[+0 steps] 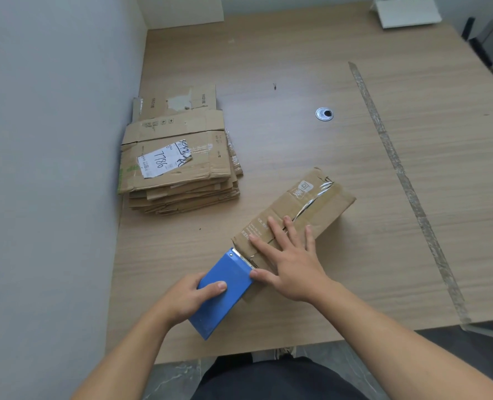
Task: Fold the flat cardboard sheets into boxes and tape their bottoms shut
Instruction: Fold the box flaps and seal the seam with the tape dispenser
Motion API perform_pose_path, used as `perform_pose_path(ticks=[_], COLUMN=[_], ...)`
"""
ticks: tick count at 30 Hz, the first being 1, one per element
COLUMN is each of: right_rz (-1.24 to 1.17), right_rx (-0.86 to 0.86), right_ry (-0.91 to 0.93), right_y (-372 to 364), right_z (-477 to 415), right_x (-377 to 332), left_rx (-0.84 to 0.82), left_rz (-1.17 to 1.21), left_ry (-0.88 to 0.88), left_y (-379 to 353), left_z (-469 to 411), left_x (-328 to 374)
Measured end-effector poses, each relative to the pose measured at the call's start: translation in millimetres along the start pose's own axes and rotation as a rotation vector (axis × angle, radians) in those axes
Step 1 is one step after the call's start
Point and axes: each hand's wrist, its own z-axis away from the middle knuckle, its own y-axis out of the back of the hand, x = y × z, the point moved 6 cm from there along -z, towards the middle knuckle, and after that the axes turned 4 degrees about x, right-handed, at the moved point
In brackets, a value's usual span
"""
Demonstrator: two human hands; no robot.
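Observation:
A folded brown cardboard box [311, 203] lies on the wooden table [297, 140], its flaps facing up with old crumpled tape along the seam. My right hand [290, 255] presses flat on the box's near end, fingers spread. My left hand [187, 298] grips a blue tape dispenser [225, 287], whose toothed metal edge touches the box's near corner. A stack of flat cardboard sheets [179, 166] sits at the table's left side against the wall, the top one bearing a white label marked 7786.
A grey wall [52, 140] runs along the table's left edge. A round metal cable grommet [324, 114] sits mid-table. A long strip of clear tape [398, 168] runs across the table on the right. A white object [406, 11] stands at the far right corner.

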Motion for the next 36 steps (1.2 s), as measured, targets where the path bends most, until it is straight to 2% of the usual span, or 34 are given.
perform_pose_path(ticks=[12,22,30,36], right_rz=[-0.074,-0.058,-0.056,-0.067], right_rx=[-0.016,-0.029,-0.043,-0.019], right_ry=[0.015,0.045,0.047,0.036], right_y=[5,3,0,0], right_z=[-4,-9,-10,-10], right_x=[3,-3,-2,-4], left_rx=[-0.019,-0.068,0.192,0.243], left_rz=[-0.054,-0.021,-0.397,-0.485], left_ry=[-0.035,0.040,0.065,0.132], left_y=[20,30,38,23], left_z=[18,39,19,-1], left_x=[6,-9,-8,4])
